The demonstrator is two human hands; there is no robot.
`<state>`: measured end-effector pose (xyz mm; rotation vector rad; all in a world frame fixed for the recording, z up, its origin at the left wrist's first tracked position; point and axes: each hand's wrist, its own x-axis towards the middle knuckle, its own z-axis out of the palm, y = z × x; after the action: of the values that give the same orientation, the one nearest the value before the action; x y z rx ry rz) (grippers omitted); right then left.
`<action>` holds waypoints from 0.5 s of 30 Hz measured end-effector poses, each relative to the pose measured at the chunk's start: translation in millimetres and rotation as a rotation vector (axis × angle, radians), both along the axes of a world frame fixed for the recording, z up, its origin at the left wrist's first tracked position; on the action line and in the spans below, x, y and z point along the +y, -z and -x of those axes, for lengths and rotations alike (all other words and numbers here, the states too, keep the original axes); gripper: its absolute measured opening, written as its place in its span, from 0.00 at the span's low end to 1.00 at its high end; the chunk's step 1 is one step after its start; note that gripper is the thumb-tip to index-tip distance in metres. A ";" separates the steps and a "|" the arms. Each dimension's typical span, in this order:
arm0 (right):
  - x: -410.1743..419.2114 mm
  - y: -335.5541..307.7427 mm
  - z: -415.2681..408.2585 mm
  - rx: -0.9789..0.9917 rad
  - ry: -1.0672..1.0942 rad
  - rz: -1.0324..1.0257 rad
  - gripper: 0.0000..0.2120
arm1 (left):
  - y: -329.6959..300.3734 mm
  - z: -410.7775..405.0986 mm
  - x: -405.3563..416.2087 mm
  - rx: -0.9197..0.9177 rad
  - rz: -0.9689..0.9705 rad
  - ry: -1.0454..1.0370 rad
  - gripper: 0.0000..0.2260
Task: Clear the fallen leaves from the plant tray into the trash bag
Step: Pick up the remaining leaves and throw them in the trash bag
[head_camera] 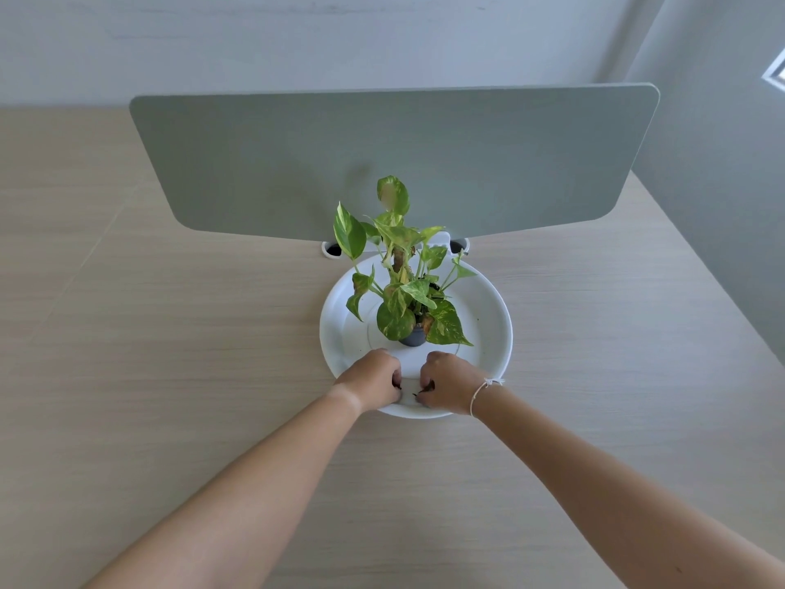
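Observation:
A round white plant tray sits on the wooden desk, with a small dark pot holding a green variegated plant at its centre. My left hand and my right hand rest side by side on the tray's near rim, fingers curled inward. Small dark leaf bits show between the fingers of my right hand. Dark bits also peek out at my left hand's fingertips. The palms hide whatever else they hold. No trash bag is in view.
A grey-green divider panel stands upright right behind the tray. Two cable holes sit at its base. The light wooden desk spreads to both sides, and its right edge runs diagonally near the wall.

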<state>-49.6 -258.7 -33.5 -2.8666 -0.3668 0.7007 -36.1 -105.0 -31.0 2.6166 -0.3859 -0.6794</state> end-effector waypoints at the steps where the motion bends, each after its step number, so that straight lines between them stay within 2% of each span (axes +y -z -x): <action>1: 1.7 0.0 -0.3 0.005 0.016 0.007 0.14 | -0.4 0.1 0.0 0.000 -0.006 0.002 0.07; 9: 8.3 2.1 -0.5 0.011 0.035 0.107 0.13 | -1.9 0.9 -2.1 -0.007 -0.033 -0.032 0.11; 15: 4.5 -2.4 -1.6 0.013 0.035 0.120 0.12 | -2.1 -0.2 -2.0 0.015 -0.018 -0.070 0.11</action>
<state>-48.0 -254.1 -31.1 -2.9714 -0.2805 0.7589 -36.0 -107.1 -29.0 2.6270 -0.2843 -0.6812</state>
